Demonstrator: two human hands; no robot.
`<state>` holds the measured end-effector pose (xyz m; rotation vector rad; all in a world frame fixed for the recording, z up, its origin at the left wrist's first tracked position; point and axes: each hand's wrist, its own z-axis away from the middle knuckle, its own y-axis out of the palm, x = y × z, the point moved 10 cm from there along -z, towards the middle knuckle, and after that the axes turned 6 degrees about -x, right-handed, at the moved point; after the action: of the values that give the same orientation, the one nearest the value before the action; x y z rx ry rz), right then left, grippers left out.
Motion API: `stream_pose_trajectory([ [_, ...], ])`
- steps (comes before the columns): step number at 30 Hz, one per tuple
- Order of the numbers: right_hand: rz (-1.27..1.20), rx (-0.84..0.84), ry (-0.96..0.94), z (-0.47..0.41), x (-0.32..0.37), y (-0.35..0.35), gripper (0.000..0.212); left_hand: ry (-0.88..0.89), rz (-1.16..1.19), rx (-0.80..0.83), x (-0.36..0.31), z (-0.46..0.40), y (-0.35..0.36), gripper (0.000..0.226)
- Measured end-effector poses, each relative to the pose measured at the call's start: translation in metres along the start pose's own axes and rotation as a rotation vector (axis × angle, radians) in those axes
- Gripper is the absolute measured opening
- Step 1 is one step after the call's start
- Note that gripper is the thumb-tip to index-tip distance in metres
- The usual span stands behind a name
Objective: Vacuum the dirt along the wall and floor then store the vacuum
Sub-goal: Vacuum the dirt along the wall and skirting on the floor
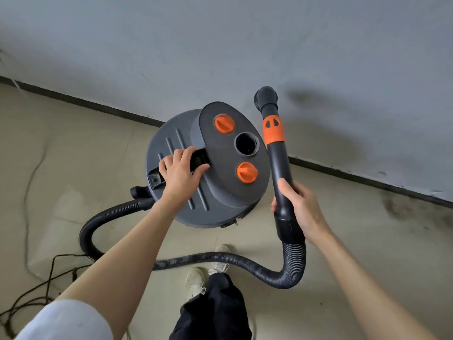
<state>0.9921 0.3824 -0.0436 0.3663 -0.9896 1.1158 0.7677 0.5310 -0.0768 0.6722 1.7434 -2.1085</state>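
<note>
1. Now we have the vacuum (196, 168) standing on the floor (343, 241) close against the wall (220, 45), its grey round body right below us.
2. Our left hand (180, 169) grips the black carry handle (199, 158) set into the lid, fingers curled over the bar.
3. Our right hand (297, 204) is wrapped round the black wand (279, 168), just above the cuff where the hose (245, 262) joins, with the nozzle end (266, 98) pointing up toward the wall.
4. We judge the body to be hard plastic, rigid and fairly heavy for one arm, so the recessed handle is the right place to lift it; the smooth lid would offer nothing to hold.
5. We judge the wand to be stiff and light, easy to steer from where we hold it, while the ribbed hose is flexible and will trail, loop and tug at the body if we pull it taut.
6. Dark smudges (404, 209) show on the floor near the skirting to our right, which looks like dirt yet to clean.
7. Counting: one vacuum, one hose, one wand with one orange collar (273, 130), two orange knobs (224, 123) on the top plate, one open round port (247, 144) between them, one thin cable (49, 285) lying on the floor at our left, and two pale shoes (196, 280).
</note>
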Motion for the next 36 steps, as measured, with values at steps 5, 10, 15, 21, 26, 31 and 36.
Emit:
stream_pose_trajectory([
  [5, 0.037, -0.098, -0.022, 0.009, -0.017, -0.049, 0.03, 0.075, -0.016, 0.05, -0.035, 0.007, 0.029, 0.047],
  [10, 0.075, -0.155, -0.03, 0.011, -0.034, -0.093, 0.031, 0.123, -0.036, 0.09, -0.067, 0.017, 0.05, 0.047],
  [15, 0.044, -0.215, -0.006, 0.009, -0.056, -0.142, 0.03, 0.128, -0.054, 0.098, -0.099, 0.035, 0.074, 0.047],
  [21, 0.043, -0.194, -0.013, 0.008, -0.075, -0.208, 0.029, 0.096, -0.045, 0.088, -0.145, 0.062, 0.108, 0.045],
  [26, -0.028, -0.206, -0.014, 0.009, -0.086, -0.261, 0.027, 0.089, -0.029, 0.078, -0.186, 0.086, 0.139, 0.044],
  [31, 0.003, -0.215, -0.011, 0.015, -0.1, -0.301, 0.027, 0.128, -0.024, 0.093, -0.225, 0.104, 0.168, 0.044],
  [36, 0.139, -0.264, -0.035, 0.022, -0.116, -0.341, 0.028, 0.212, -0.043, 0.121, -0.259, 0.111, 0.193, 0.046],
])
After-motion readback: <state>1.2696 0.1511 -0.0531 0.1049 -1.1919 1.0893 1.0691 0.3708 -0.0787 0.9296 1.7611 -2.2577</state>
